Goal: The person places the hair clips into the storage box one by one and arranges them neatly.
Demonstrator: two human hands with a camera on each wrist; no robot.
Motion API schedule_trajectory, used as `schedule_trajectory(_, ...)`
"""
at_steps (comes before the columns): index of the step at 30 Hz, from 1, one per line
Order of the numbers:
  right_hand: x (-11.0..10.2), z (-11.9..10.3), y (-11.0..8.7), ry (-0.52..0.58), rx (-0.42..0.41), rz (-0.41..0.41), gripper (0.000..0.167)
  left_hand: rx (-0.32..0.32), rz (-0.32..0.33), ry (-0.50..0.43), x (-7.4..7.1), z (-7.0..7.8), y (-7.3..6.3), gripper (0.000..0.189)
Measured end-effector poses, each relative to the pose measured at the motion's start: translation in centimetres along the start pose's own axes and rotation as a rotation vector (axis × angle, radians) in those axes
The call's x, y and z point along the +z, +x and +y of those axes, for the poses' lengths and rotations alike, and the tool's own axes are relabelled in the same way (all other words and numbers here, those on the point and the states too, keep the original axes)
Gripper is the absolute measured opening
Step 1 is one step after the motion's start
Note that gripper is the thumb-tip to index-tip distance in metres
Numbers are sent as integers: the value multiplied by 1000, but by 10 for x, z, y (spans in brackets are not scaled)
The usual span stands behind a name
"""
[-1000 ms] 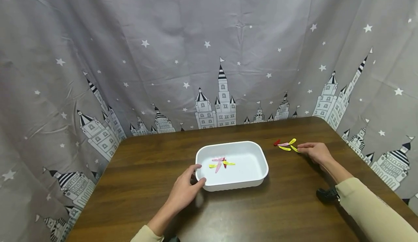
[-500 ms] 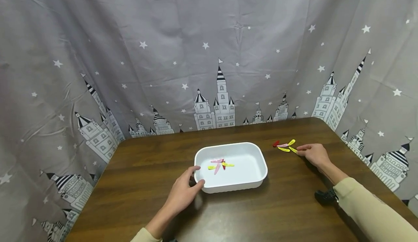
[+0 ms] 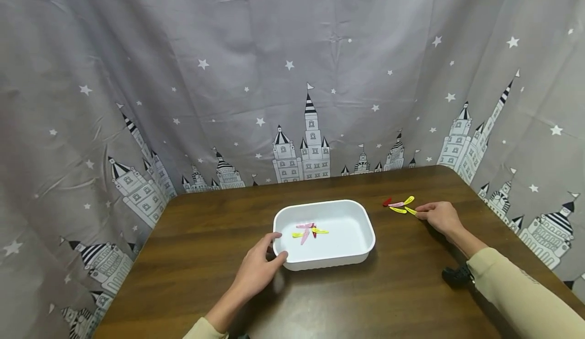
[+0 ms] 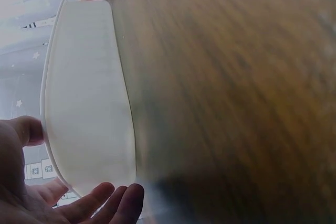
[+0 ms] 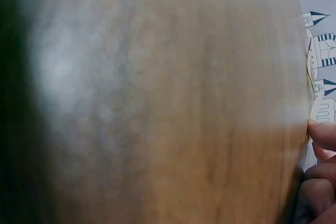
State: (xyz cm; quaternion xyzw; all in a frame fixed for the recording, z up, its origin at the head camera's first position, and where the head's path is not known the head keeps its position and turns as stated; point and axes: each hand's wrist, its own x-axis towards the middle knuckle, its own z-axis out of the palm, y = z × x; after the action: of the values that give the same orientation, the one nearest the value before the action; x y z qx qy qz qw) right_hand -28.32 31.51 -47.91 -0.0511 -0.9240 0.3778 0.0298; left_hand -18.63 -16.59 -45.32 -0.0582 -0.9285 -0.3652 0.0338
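Note:
A white plastic tray (image 3: 349,232) stands on the table, with several pink, yellow and red snap hair clips lying inside toward its left. My left hand (image 3: 257,268) holds the tray's left end, thumb on the rim at the near corner; in the left wrist view its fingers (image 4: 94,200) curve against the tray's outer wall. To the right of the tray, my right hand (image 3: 441,218) pinches the right end of a yellow hair clip (image 3: 410,210) at the table surface. Close by lie a red clip (image 3: 387,202), a pink clip (image 3: 396,204) and two more yellow clips (image 3: 397,210).
The brown wooden table (image 3: 205,237) ends at the back against a grey curtain (image 3: 228,64) printed with castles and stars. A dark strap (image 3: 457,275) hangs at the right wrist. Table surface fills most of the right wrist view.
The right fingers stay at the yellow clip, which has shifted very slightly. The left hand and the tray stay in place; the head view moves a little.

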Motion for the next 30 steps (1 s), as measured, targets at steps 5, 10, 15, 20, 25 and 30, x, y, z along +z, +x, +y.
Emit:
schedule_trajectory(5,-2,2,2,12,9,-38,28,-9,5,-4,1,0,1,44)
schedule_trajectory(10,-5,5,6,24,15,-68,28,-8,3,3,0,1,1,44)
schedule_trajectory(15,-7,7,7,33,12,-90,28,1,4,1,1,2,1,44)
schedule_trajectory(20,-6,5,6,54,15,-97,29,33,13,6,1,1,1,45)
schedule_trajectory(25,-7,4,4,64,17,-109,28,15,9,4,2,1,1,45)
schedule_trajectory(30,-7,4,5,61,8,-102,28,5,5,4,2,1,2,44)
